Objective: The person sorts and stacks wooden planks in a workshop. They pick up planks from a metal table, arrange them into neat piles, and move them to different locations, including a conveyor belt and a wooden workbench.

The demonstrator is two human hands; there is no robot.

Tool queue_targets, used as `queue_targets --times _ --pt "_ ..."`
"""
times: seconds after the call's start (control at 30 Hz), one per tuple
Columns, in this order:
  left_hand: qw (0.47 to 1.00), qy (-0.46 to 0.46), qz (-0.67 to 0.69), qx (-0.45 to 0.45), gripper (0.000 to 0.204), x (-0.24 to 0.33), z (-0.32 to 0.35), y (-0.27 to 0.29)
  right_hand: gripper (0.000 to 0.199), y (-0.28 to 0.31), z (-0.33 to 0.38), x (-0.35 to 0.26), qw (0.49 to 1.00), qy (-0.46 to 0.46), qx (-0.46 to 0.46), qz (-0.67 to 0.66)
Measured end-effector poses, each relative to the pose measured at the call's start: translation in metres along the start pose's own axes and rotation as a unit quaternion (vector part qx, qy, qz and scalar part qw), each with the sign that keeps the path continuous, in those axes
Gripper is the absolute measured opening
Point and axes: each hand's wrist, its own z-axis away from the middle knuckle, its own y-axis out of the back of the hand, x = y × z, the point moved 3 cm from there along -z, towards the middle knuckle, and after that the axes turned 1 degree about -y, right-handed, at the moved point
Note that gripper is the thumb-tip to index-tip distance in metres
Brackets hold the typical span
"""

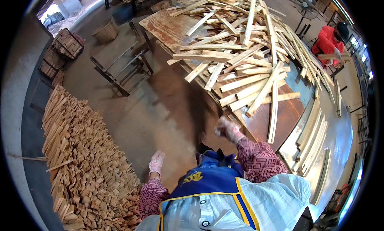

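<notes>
My left hand (156, 163), in a pale glove, hangs at my side over the floor with its fingers stretched out and nothing in it. It is nearest to the large pile of short wood pieces (92, 159) on my left. My right hand (230, 130), also gloved, is beside the near edge of the wooden table (286, 115). Motion blurs its fingers, and I see no wood in it. A loose heap of long pale wooden strips (244, 51) covers much of the table, with several strip ends reaching over its left edge.
A metal surface (340, 135) on the right bears a row of strips (314, 139). A metal frame (122, 67) stands on the floor to the left, with a basket (105, 32) behind it. A person in red (326, 43) holds wood at the far right.
</notes>
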Motion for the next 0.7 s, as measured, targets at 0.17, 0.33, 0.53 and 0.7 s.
queue_targets --times 0.17,0.33,0.53,0.7 --pt "0.95 -0.107 -0.289 -0.053 0.05 0.013 -0.081 0.021 0.082 -0.067 -0.117 -0.136 0.988 0.102 -0.031 -0.108" --pt "0.997 -0.049 0.048 -0.036 0.039 0.157 -0.157 0.017 0.062 -0.053 -0.205 -0.24 0.933 0.101 0.016 -0.346" --pt "0.979 -0.158 -0.096 -0.084 0.049 0.385 -0.271 -0.026 0.018 -0.048 -0.169 -0.283 0.951 0.205 0.17 -0.156" --pt "0.916 -0.298 -0.185 -0.192 0.044 0.492 -0.402 -0.101 0.027 -0.025 -0.093 -0.213 0.95 0.174 0.254 0.045"
